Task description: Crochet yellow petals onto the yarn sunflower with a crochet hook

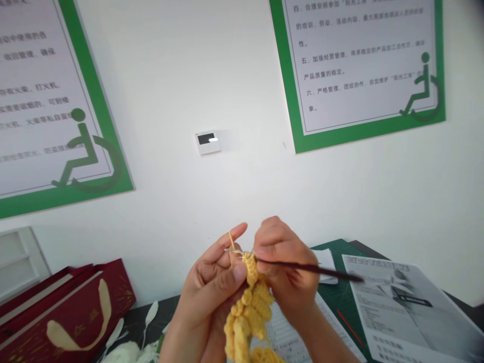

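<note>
- The left hand (pixel 209 290) pinched the yellow crochet piece (pixel 242 317) near its top, yarn (pixel 231 240) running up to the outstretched index finger.
- The right hand (pixel 289 264) gripped a dark-handled hook (pixel 321 270), fingers closed, its tip at the piece's top.
- The piece hung between both hands, above the bench (pixel 165 308).
- Toward the bench's far right corner, a printed sheet (pixel 410 315) overlapped a green mat (pixel 337 297).

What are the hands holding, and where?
The left hand pinches the yellow crochet piece by its top end; the right hand grips the hook near the front of its dark handle.
</note>
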{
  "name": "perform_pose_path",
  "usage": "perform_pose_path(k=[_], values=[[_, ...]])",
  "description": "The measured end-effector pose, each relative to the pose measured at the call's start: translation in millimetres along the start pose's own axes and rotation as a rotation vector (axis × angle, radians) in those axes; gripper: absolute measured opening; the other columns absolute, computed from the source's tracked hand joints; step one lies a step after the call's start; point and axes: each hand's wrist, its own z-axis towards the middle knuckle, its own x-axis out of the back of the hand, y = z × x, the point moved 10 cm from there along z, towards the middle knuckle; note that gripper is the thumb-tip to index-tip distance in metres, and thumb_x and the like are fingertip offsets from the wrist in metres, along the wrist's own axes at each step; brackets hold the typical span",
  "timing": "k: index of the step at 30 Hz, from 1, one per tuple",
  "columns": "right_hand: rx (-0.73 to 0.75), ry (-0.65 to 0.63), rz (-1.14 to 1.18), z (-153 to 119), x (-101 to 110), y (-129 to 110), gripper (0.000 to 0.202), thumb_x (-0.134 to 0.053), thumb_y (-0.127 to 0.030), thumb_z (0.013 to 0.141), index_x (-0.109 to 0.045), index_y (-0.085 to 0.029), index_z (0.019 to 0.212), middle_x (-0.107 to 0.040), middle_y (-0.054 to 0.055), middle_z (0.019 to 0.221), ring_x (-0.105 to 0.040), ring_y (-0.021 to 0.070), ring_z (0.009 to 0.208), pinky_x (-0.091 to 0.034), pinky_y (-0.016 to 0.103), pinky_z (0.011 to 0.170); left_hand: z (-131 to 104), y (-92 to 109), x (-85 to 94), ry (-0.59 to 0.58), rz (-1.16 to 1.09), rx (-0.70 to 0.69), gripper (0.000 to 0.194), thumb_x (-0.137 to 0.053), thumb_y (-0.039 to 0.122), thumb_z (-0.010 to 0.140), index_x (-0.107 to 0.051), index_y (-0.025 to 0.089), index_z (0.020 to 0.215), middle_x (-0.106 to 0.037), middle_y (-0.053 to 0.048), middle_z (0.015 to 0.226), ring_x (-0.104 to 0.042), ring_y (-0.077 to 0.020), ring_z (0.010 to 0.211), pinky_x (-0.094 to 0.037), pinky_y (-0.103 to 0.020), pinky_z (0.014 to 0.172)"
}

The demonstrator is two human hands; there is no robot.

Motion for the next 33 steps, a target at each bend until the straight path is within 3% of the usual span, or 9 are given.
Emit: perform_pose_path(k=[4,8,12,15,18,21,25,30,33], values=[[-0.332,0.129,0.356,-9,3,34,0.004,-0.064,-0.027,0.104,-0.067,-0.026,0.101,-0.064,-0.001,0.075,-0.062,0.0166,0.073,-0.047,0.034,0.069,3,6,2.1,-0.029,0.006,-0.033,0.053,-0.093,0.004,0.064,-0.083,0.02,0.114,-0.071,0.001,0.077,-0.065,-0.0094,0.057,-0.056,-0.019,0.058],[-0.471,0.173,0.429,-13,5,39,0.015,-0.055,-0.03,0.109,-0.063,-0.024,0.098,-0.059,-0.003,0.072,-0.055,0.0138,0.068,-0.042,0.032,0.07,3,5,0.4,-0.073,0.018,-0.015,0.041,-0.092,0.009,0.064,-0.085,0.02,0.104,-0.068,0.0,0.073,-0.068,-0.0122,0.059,-0.058,-0.019,0.057],[-0.688,0.184,0.649,-16,-9,50,0.026,-0.054,-0.032,0.108,-0.059,-0.022,0.085,-0.052,-0.004,0.065,-0.047,0.0125,0.064,-0.036,0.029,0.065,4,3,-3.0,-0.129,-0.033,-0.007,0.026,-0.09,0.005,0.064,-0.082,0.02,0.085,-0.067,0.001,0.073,-0.065,-0.0089,0.055,-0.056,-0.016,0.055],[-0.864,0.206,0.765,-25,-21,60,0.028,-0.061,-0.035,0.104,-0.058,-0.02,0.08,-0.052,-0.004,0.064,-0.046,0.0111,0.062,-0.035,0.026,0.062,7,4,2.7,-0.09,0.049,-0.052,0.019,-0.092,0.009,0.068,-0.08,0.021,0.078,-0.071,0.001,0.076,-0.069,-0.0135,0.062,-0.06,-0.022,0.06],[-0.977,0.193,0.733,-33,-26,68,0.034,-0.068,-0.04,0.1,-0.059,-0.019,0.075,-0.057,-0.003,0.065,-0.049,0.0099,0.062,-0.038,0.025,0.061,8,10,10.9,-0.019,0.186,-0.157,0.01,-0.092,0.02,0.076,-0.085,0.021,0.082,-0.075,-0.004,0.078,-0.073,-0.0183,0.074,-0.061,-0.026,0.072],[-0.975,0.14,0.64,-33,-23,72,0.035,-0.075,-0.04,0.095,-0.057,-0.019,0.074,-0.061,-0.003,0.064,-0.052,0.009,0.059,-0.041,0.023,0.061,7,20,13.7,0.016,0.264,-0.27,0.032,-0.094,0.024,0.075,-0.086,0.024,0.107,-0.073,-0.003,0.077,-0.07,-0.017,0.075,-0.06,-0.025,0.073],[-0.916,0.031,0.516,-28,-17,72,0.031,-0.078,-0.039,0.094,-0.057,-0.021,0.079,-0.065,-0.005,0.064,-0.056,0.0089,0.058,-0.044,0.021,0.059,3,28,14.8,0.06,0.302,-0.321,0.074,-0.093,0.024,0.076,-0.067,0.026,0.145,-0.07,0.0,0.072,-0.064,-0.0139,0.061,-0.056,-0.022,0.06],[-0.721,-0.139,0.373,-13,-14,56,0.016,-0.08,-0.031,0.092,-0.067,-0.022,0.09,-0.073,0.0,0.09,-0.067,0.0133,0.084,-0.052,0.026,0.077,-3,37,12.4,0.091,0.338,-0.375,0.083,-0.094,0.018,0.073,-0.063,0.028,0.149,-0.069,0.004,0.063,-0.062,-0.0124,0.054,-0.058,-0.022,0.059],[-0.682,-0.149,0.373,-11,-14,50,0.01,-0.078,-0.029,0.095,-0.07,-0.023,0.095,-0.077,0.003,0.099,-0.071,0.0165,0.094,-0.055,0.031,0.086,-5,38,9.9,0.1,0.351,-0.388,0.08,-0.094,0.017,0.074,-0.066,0.031,0.147,-0.072,0.003,0.065,-0.066,-0.013,0.06,-0.06,-0.022,0.065]])
